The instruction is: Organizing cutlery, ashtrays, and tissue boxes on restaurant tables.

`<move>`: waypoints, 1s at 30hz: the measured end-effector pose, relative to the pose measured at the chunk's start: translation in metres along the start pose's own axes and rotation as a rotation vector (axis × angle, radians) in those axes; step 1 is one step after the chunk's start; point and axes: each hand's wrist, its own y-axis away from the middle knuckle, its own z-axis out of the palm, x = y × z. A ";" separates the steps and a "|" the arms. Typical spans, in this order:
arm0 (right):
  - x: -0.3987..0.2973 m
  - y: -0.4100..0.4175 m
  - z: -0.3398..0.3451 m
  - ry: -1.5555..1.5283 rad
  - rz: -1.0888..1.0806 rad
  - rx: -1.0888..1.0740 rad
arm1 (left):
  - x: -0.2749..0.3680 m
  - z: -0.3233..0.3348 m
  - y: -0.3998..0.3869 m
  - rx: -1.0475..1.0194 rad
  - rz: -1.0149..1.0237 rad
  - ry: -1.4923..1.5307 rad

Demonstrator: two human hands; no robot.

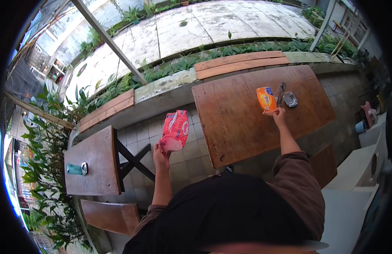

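My left hand [161, 157] grips the near end of a red and pink printed plastic packet [177, 128], held up over the tiled floor between two tables. A paler flap folds over near my fingers. My right hand [280, 116] pinches the near end of an orange plastic packet [266, 97] with a blue corner, over the large brown wooden table [237, 123]. Whether that packet rests on the tabletop I cannot tell. Just right of it are metal cutlery [281, 90], partly hidden, and a small metal ashtray [291, 99].
At the left stands a smaller wooden table [94, 158] bearing a teal container [74, 169] and another metal ashtray [84, 168]. Wooden seats [110, 214] and a low wall with planks [240, 64] border the space. A white cabinet [348, 203] is at my right.
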 end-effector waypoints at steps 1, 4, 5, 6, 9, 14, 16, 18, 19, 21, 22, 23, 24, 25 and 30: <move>0.007 -0.010 0.003 -0.008 -0.005 -0.037 | -0.001 0.009 -0.001 -0.011 0.000 -0.025; 0.022 -0.021 0.014 0.129 -0.017 -0.099 | -0.008 0.023 0.000 0.006 -0.018 -0.031; 0.024 -0.021 0.020 0.197 -0.027 -0.118 | -0.007 0.027 0.002 0.013 -0.026 -0.030; 0.022 -0.016 0.030 0.164 -0.038 -0.018 | -0.005 0.028 0.003 0.026 -0.024 -0.031; -0.001 0.016 0.057 0.072 0.028 0.253 | -0.001 0.015 0.007 0.073 0.032 -0.005; -0.118 0.114 0.097 -0.027 -0.292 -0.183 | 0.012 -0.023 0.018 0.200 0.064 0.039; -0.186 0.144 0.116 -0.248 -0.341 -0.535 | 0.020 -0.043 0.020 0.252 0.071 0.016; -0.236 0.158 0.129 -0.332 -0.321 -0.737 | 0.029 -0.057 0.024 0.276 0.114 0.047; -0.250 0.166 0.147 -0.424 -0.396 -0.777 | 0.037 -0.066 0.026 0.265 0.138 0.041; -0.283 0.177 0.174 -0.527 -0.487 -0.827 | 0.049 -0.095 0.029 0.269 0.180 0.047; -0.302 0.182 0.184 -0.551 -0.468 -0.889 | 0.056 -0.113 0.032 0.253 0.180 0.036; -0.320 0.189 0.193 -0.573 -0.447 -0.951 | 0.062 -0.131 0.036 0.236 0.179 0.025; -0.339 0.195 0.198 -0.537 -0.251 -1.125 | 0.071 -0.143 0.043 0.231 0.193 0.046; -0.359 0.205 0.202 -0.539 -0.267 -1.138 | 0.079 -0.161 0.050 0.245 0.205 0.054; -0.447 0.270 0.226 -0.707 0.447 -1.738 | 0.124 -0.243 0.092 0.206 0.209 0.044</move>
